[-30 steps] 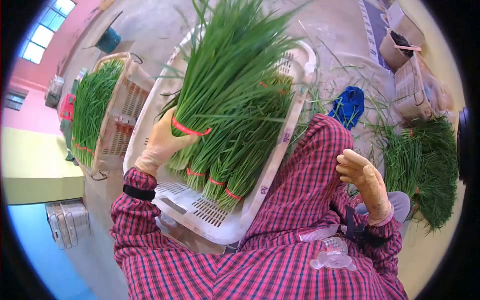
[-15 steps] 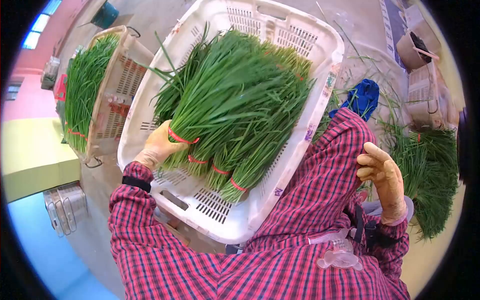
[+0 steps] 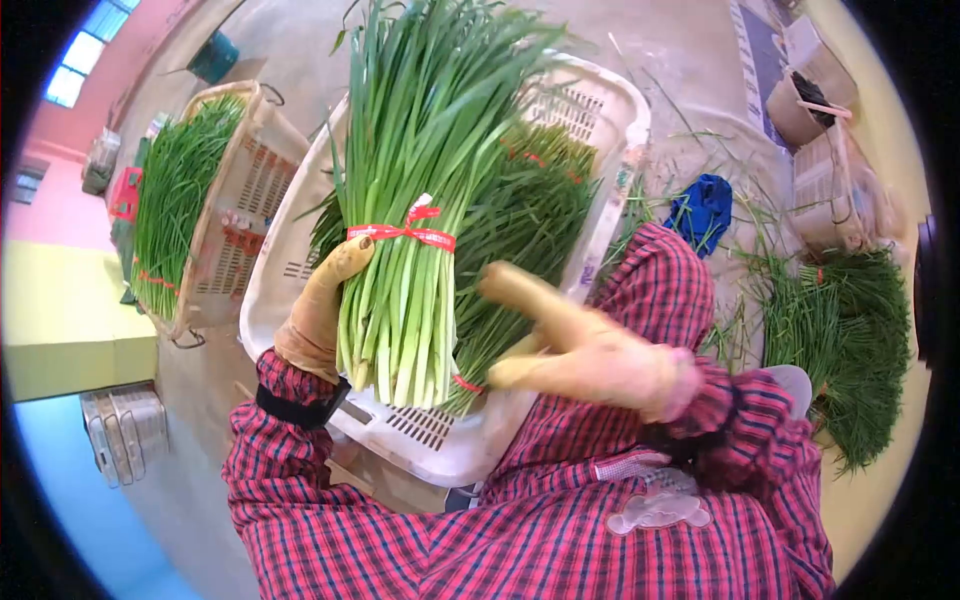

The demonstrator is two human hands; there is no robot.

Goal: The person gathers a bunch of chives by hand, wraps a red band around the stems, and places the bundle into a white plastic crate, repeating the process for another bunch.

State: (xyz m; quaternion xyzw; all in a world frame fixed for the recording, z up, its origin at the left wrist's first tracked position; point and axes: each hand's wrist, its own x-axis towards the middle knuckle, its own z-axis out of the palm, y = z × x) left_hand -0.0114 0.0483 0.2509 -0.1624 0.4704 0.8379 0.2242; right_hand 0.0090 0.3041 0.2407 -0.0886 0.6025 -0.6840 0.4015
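Observation:
In my gloved left hand point(image 3: 325, 305) is a bundle of green stalks point(image 3: 400, 320), held upright above the white crate, leaves pointing away from me. A red tape point(image 3: 402, 236) with a knot in front ties it round the lower part. My gloved right hand point(image 3: 590, 350) is just right of the bundle's cut ends, not touching it, thumb and fingers apart and nothing in it. Beneath, the white crate point(image 3: 450, 460) holds more bundles point(image 3: 530, 220) bound in red tape.
A second crate point(image 3: 225, 240) of tied greens stands at the left. Loose greens point(image 3: 850, 350) lie at the right, near a blue cloth point(image 3: 702, 212). A bin point(image 3: 800, 110) and a pale crate point(image 3: 825, 190) stand at the upper right, a green bucket point(image 3: 213, 57) at the upper left.
My left hand has lifted the bundle out of the crate and turned it upright, cut ends towards me. My right hand has moved left from beside my knee to near the bundle.

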